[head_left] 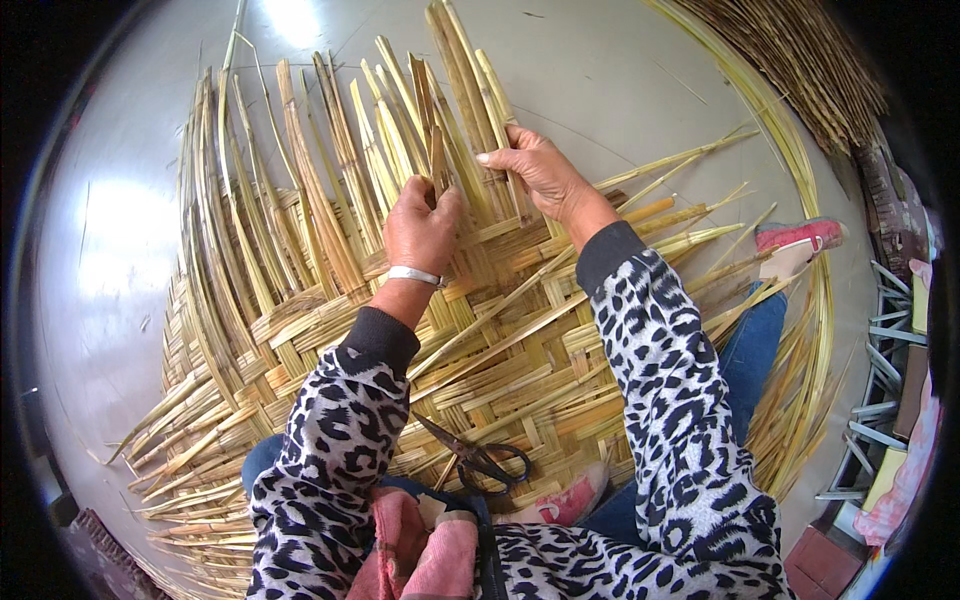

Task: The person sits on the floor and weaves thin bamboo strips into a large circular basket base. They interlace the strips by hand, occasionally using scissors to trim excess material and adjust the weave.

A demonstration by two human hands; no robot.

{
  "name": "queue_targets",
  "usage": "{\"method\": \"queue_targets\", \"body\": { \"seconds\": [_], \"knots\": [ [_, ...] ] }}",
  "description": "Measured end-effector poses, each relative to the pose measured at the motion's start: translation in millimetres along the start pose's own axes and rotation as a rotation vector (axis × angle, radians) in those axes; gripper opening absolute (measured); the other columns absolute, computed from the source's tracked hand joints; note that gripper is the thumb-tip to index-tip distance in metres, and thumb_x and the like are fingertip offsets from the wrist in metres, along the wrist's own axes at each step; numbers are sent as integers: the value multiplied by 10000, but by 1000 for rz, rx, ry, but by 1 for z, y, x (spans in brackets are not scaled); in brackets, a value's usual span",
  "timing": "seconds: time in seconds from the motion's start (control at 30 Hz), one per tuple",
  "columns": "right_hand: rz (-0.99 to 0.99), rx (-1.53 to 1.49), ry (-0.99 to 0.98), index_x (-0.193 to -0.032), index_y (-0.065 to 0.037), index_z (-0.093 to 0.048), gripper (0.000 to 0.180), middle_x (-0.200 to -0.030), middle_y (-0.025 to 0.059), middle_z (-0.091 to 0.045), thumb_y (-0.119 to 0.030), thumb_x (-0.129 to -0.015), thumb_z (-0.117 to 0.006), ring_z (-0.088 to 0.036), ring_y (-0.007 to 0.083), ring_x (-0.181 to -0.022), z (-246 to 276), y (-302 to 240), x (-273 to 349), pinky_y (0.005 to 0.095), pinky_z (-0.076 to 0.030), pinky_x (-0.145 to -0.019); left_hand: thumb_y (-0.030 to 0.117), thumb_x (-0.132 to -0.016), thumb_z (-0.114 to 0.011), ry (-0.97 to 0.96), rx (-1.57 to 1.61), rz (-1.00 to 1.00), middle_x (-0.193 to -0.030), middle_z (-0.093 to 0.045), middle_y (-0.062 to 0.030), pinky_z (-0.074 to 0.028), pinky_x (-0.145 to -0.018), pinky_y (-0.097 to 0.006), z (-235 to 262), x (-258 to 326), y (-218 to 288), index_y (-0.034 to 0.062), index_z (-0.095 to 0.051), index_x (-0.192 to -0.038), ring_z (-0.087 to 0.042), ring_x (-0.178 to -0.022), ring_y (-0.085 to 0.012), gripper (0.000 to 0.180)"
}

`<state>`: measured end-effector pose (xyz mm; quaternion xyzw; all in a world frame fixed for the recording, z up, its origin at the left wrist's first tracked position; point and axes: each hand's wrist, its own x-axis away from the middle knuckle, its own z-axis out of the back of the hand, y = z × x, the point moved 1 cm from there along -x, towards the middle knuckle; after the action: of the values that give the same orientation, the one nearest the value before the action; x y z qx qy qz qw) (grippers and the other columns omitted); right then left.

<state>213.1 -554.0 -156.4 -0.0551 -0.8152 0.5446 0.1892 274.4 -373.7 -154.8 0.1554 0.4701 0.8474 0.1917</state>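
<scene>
A large woven mat of flat yellow-brown reed strips (480, 390) spreads under me, its loose strip ends standing out along the far and side edges. My left hand (424, 228) is closed around some reed strips near the far edge of the weave; its fingers partly hide them. To its right, my right hand (540, 172) pinches a bundle of upright strips (470, 90) between thumb and fingers. Dark-handled scissors (478, 462) lie on the mat close to my body, with their blades pointing away to the left.
My shoes rest on or beside the mat, one pink shoe (800, 236) out at the right. Long loose reeds (815, 330) curve along the right side. A brown bundle of thin stalks (800, 60) lies at the far right. Folding stools (880, 350) stand at the right edge.
</scene>
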Motion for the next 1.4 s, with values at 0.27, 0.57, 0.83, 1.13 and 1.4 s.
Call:
{"method": "queue_targets", "body": {
  "seconds": [0.27,0.57,0.83,1.13,1.4],
  "knots": [
    [-99,79,-95,-1137,27,-552,303,-1015,97,-687,-65,-853,-602,-666,170,-907,-6,-6,2,303,-538,-863,292,-860,-712,-9,16,-21,-746,-592,-54,-460,-629,-305,-2,-2,-2,-16,-594,-914,-531,-661,-131,334],
    [-77,-27,-78,-1178,-13,-586,325,-1020,57,-662,-79,-869,-665,-641,156,-899,1,-17,-8,311,-529,-878,258,-854,-729,-352,160,4,-782,-676,-66,-500,-640,-280,2,-23,-8,-34,-680,-1009,-612,-685,-112,334],
    [224,-186,106,-1153,-62,-611,279,-1061,70,-637,-149,-897,-680,-605,195,-1014,12,-59,-28,343,-489,-945,251,-865,-740,-448,326,49,-797,-663,-42,-485,-630,-273,6,-25,-11,-39,-674,-1027,-583,-693,-100,338],
    [258,139,293,-1107,-67,-635,211,-1027,54,-610,-136,-908,-654,-586,179,-984,41,-68,-26,349,-487,-906,271,-871,-730,-459,211,-4,-814,-676,-64,-494,-654,-283,6,-27,-13,-28,-675,-1071,-600,-716,-115,364],
    [-108,313,624,-1075,-30,-631,166,-912,33,-612,-76,-916,-620,-602,139,-755,98,-19,50,259,-553,-620,202,-888,-689,-138,99,-50,-972,-707,-109,-546,-766,-338,6,-4,-17,-3,-652,-1163,-682,-843,-219,345]
  ]
}}
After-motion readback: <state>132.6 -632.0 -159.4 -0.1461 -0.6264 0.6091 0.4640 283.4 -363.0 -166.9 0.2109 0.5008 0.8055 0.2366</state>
